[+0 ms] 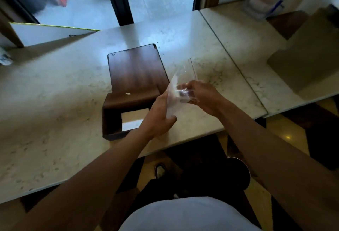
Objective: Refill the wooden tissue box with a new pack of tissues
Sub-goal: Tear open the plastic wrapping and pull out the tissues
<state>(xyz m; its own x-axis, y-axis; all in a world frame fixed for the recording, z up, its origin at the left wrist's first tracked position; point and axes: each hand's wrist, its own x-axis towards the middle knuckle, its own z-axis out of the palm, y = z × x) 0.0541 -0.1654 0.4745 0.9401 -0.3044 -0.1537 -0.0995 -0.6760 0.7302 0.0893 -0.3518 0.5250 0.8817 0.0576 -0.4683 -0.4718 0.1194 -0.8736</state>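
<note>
Wooden tissue box (135, 76): dark, lying on the marble counter (55, 102), just left of both hands, white tissue showing in its near opening. Clear plastic wrapper (176, 93): held between the hands. Left hand (159, 117): closed on the wrapper's lower edge. Right hand (203, 96): fingers pinching its crumpled upper part.

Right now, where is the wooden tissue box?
In the head view, the wooden tissue box lies on the marble table, centre frame, just left of both hands, which hold a clear plastic wrapper.
</note>
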